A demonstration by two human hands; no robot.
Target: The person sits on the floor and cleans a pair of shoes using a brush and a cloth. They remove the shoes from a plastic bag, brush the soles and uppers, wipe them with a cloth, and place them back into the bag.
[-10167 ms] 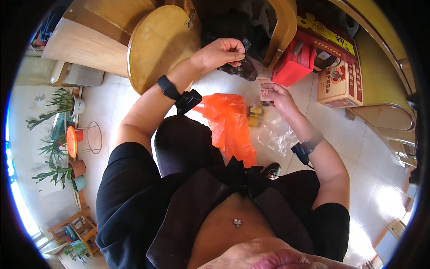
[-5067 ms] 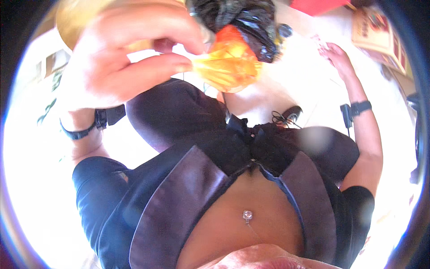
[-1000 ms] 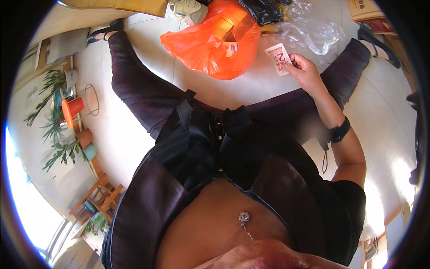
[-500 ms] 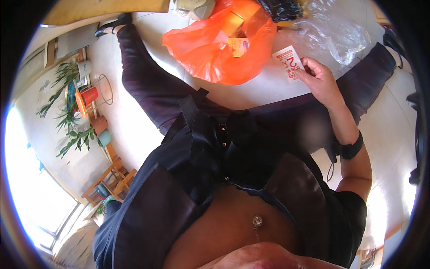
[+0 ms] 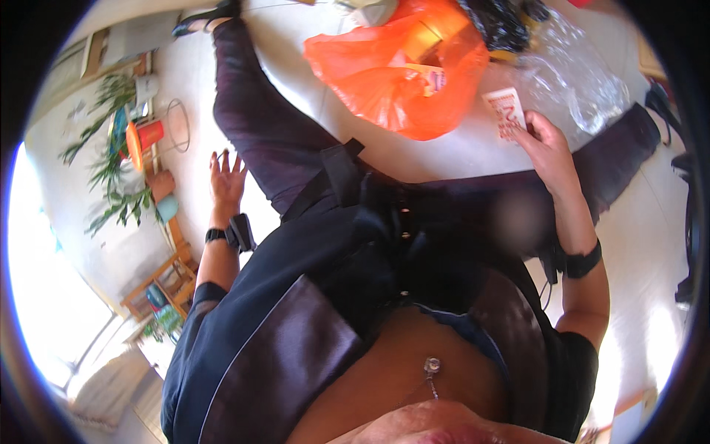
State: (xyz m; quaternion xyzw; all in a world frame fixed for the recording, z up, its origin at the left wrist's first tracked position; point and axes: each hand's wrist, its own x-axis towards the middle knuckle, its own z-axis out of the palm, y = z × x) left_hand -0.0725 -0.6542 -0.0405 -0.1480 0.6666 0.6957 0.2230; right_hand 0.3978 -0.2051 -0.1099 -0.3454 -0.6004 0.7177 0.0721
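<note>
Paper card point(image 5: 503, 112), flat, rectangular, red-printed, was pinched in the right hand point(image 5: 549, 152); left hand point(image 5: 226, 181) was loosely spread. Left of the right hand, a crinkled orange plastic bag point(image 5: 355, 66) contained a packet point(image 5: 427, 77); beyond that hand, clear film point(image 5: 592, 85) lay crumpled.

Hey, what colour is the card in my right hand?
The card is white with red print, seen best in the head view.

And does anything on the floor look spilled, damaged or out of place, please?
Nothing looks spilled or damaged, as far as visible. Only the clear plastic looks untidy: it lies crumpled on the floor, right of the open orange plastic bag.
</note>
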